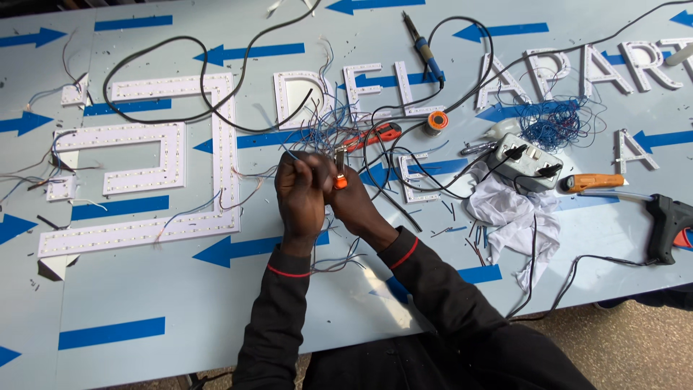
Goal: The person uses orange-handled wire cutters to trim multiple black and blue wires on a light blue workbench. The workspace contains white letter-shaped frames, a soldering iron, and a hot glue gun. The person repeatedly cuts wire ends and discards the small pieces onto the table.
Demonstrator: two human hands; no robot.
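Both hands meet over the middle of the pale blue bench (144,289), which is marked with blue arrows. The left hand (302,189) has its fingers closed around a bunch of thin wires (317,133) that fan up and away from the fist. The right hand (351,204) presses against it, its fingers clamped on a small tool with an orange handle (339,175), whose metal tip stands just above the knuckles, at the wires.

White letter shapes studded with small lights (144,155) lie to the left and across the top. A soldering iron with a blue grip (426,50) rests near the upper edge, a spool of solder (435,121) below it. To the right sit a grey power strip (525,160), a white cloth (514,213), an orange-handled knife (592,182) and a black glue gun (668,224).
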